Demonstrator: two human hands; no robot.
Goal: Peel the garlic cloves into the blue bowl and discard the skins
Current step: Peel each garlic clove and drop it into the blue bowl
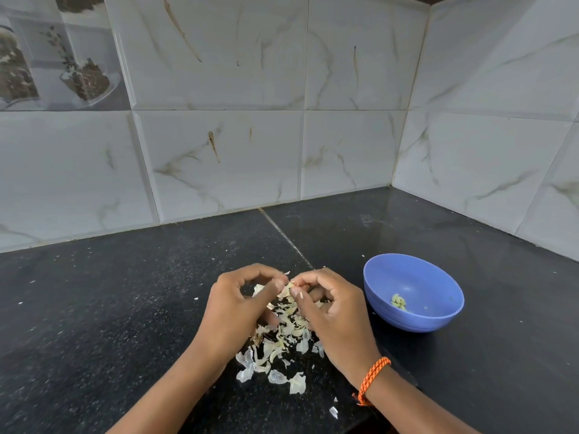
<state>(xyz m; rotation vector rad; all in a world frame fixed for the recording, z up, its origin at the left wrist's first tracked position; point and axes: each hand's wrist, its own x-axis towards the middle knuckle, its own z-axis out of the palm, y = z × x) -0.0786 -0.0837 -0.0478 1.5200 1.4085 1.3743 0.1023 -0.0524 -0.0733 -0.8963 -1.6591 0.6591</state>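
Working from the left, the counter [94,308] is dark, speckled stone with stray white flecks, backed by marbled tiles [219,151]. The left hand [233,311] hovers above it, fingers curled, thumb and forefinger closed in a pinch on a clove [286,289] that both hands share. Below and between the wrists lies a loose heap of skins [279,343], papery and pale, spreading toward the near edge. The right hand [333,311] — an orange band [372,380] on its wrist — meets the left at the clove, its fingertips closed tight on it or on its skin; which of the two I cannot tell. Just right of that hand sits the bowl [438,321], blue, upright, holding a few peeled cloves [398,300] near its bottom. The clove looks partly stripped, so the peeling step seems under way with the skins not yet discarded. Risks from here: a slick clove could slip from the pinch and drop into the heap, getting lost among the skins; clinging flakes could ride along into the bowl; and a careless sweep could scatter the light skins off the near edge.
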